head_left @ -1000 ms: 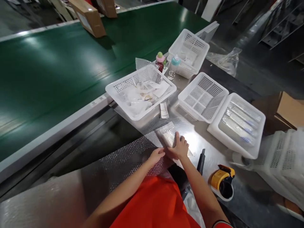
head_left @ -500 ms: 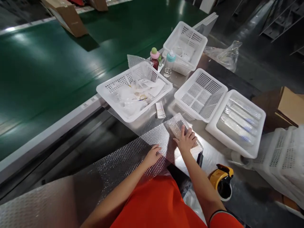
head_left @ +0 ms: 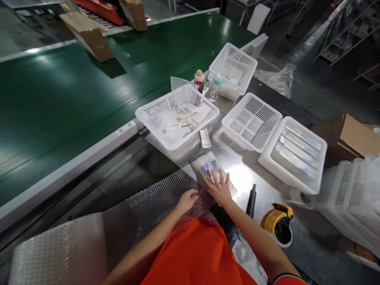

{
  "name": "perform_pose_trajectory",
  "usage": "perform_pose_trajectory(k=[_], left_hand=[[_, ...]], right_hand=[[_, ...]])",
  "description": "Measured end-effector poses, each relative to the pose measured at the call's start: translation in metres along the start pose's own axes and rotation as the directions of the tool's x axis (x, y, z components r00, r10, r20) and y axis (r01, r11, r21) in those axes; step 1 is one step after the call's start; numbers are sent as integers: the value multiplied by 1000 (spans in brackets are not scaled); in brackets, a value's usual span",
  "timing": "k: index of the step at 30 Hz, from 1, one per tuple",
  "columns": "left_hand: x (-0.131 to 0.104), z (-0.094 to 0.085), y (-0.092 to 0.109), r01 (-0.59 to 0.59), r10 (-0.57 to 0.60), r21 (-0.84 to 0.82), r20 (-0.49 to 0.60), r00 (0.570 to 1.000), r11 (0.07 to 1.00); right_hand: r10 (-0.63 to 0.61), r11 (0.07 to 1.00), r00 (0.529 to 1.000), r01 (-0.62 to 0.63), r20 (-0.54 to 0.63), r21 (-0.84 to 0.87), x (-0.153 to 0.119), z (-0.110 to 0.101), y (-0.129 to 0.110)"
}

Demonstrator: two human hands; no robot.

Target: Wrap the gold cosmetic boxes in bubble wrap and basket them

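Note:
A strip of clear bubble wrap (head_left: 160,194) runs from the lower left up onto the metal table. At its upper end lies a flat package in bubble wrap (head_left: 209,162), with blue print showing through. My right hand (head_left: 220,190) rests on this package, fingers spread and nearly flat. Just left of it, my left hand (head_left: 187,201) has its fingers curled at the near edge of the bubble wrap and appears to pinch it; the fingertips are partly hidden. A black-handled cutter (head_left: 251,202) lies right of my right hand.
A yellow tape dispenser (head_left: 277,225) lies at the right. Beyond my hands stand a white basket of bagged items (head_left: 142,113), a white perforated basket (head_left: 228,126) and a white bin with wrapped packages (head_left: 267,162). A bottle (head_left: 215,89) stands behind. A green conveyor (head_left: 74,103) runs along the left.
The package has turned over and come nearer and left, so its blue print now shows. My right hand has moved left with it. My left hand's fingers are more curled.

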State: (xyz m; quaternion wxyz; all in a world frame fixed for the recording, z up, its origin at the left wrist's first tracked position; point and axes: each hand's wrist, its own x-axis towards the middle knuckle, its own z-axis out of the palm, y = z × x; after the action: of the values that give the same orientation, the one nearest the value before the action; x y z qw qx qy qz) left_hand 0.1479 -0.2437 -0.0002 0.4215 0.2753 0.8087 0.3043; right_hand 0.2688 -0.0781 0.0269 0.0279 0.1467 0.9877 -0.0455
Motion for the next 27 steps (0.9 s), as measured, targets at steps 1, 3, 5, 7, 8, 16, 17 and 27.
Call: perform_pose_trajectory(k=[1,3,5,7,8,16,17,27], left_hand=[[-2,-1,-1,0,0,3,-2,1000,1000],[-5,-2,-4,0,0,14,-3,1000,1000],[-7,-2,-7,3,-3,32,2,1000,999],[-9,0,-7,6,-7,61,13,1000,998],[-9,1,-4,4,-6,78,21,1000,997],[13,5,49,-288,245,569,153,958,770],[18,4,53,-279,208,619,185,960,735],[24,11,42,-237,85,759,235,968,607]], right_hand=[[21,1000,1000,-21,17,15,0,5,-3],[174,984,984,-176,42,38,2,12,-10],[396,916,916,-399,71,48,4,15,-16],[536,838,837,-543,113,47,7,14,-20],[561,821,818,-570,129,42,8,12,-20],[616,787,782,-617,92,-25,30,-2,47],[615,787,781,-616,107,-24,31,-2,58],[570,815,816,-577,98,60,30,19,68]])
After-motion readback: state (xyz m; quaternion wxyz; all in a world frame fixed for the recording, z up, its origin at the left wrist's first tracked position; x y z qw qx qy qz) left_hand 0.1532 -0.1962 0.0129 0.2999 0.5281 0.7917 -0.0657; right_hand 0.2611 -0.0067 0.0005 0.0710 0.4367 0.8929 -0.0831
